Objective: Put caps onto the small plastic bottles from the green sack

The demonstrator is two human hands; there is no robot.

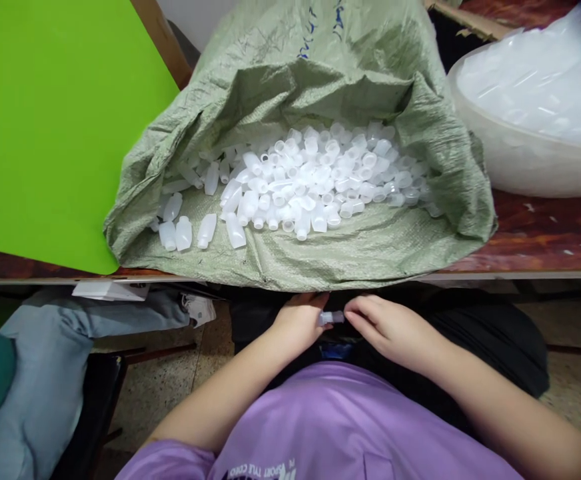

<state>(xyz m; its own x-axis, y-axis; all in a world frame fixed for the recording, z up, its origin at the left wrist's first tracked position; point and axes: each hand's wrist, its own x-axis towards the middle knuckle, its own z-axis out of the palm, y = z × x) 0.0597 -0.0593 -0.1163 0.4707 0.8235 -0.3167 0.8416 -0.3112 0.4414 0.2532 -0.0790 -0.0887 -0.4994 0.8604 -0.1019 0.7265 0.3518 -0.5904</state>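
Note:
My two hands meet in my lap below the table edge. My left hand (298, 322) is curled shut around a small white plastic bottle (331, 318), which pokes out sideways from its fingers. My right hand (388, 327) pinches the bottle's other end with closed fingertips. On the table above lies an open green woven sack (320, 253), holding a heap of several small white plastic bottles (310, 180).
A bright green board (45, 120) covers the table's left part. A large white basin (530, 160) with clear plastic pieces stands at the right. Grey and teal cloth (35, 373) lies on a seat at lower left. The table edge (520, 275) runs just above my hands.

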